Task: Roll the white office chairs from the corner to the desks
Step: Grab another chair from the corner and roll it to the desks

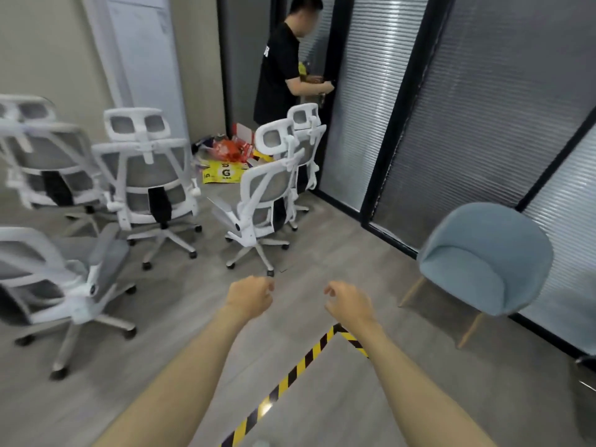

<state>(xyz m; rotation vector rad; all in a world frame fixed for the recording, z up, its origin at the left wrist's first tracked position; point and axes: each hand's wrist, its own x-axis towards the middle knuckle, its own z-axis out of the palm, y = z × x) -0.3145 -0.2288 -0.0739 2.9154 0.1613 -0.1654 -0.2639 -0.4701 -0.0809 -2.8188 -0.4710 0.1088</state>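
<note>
Several white office chairs with grey mesh backs stand in the corner ahead. The nearest to my hands faces away, its castors just beyond my fingers. Another stands left of it, one by the glass wall, one at the far left, and one close at the lower left. My left hand and my right hand reach forward over the floor, fingers loosely curled, holding nothing and touching no chair.
A person in a black shirt stands at the door in the corner. Yellow and red packaging lies on the floor behind the chairs. A blue armchair stands by the glass wall at right. Yellow-black tape marks the floor.
</note>
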